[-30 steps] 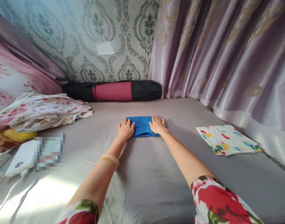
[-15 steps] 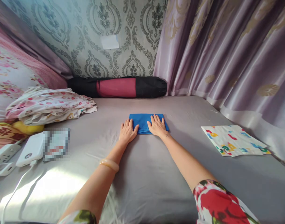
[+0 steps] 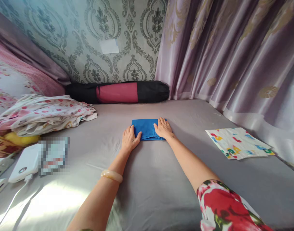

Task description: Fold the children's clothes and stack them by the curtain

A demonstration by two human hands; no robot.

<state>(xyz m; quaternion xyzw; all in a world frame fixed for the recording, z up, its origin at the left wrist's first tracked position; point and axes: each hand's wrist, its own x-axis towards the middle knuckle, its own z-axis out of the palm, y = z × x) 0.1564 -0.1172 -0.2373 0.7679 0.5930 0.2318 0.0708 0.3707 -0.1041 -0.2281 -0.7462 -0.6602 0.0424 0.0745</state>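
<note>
A folded blue cloth (image 3: pixel 145 129) lies flat on the grey bed sheet (image 3: pixel 151 173), in the middle of the head view. My left hand (image 3: pixel 131 138) rests at its left edge, thumb reaching onto the near left corner and fingers along the side. Across the right end lies my right hand (image 3: pixel 163 129), palm down with fingers stretched forward and thumb out over the fabric. Both hands are open and grasp nothing. The near edge of the cloth shows a loose fold between them.
A patterned folded cloth (image 3: pixel 239 143) lies at the right. Along the wall sits a black and red rolled bag (image 3: pixel 118 92). At the left are a crumpled printed cloth (image 3: pixel 50 112), a white power bank (image 3: pixel 26 162) with its cable, a power strip (image 3: pixel 1 168) and a blurred packet (image 3: pixel 54 156).
My right hand has shifted to the right end of the blue cloth, uncovering more of its middle. The left hand stays at the left edge. The view has shifted slightly.
</note>
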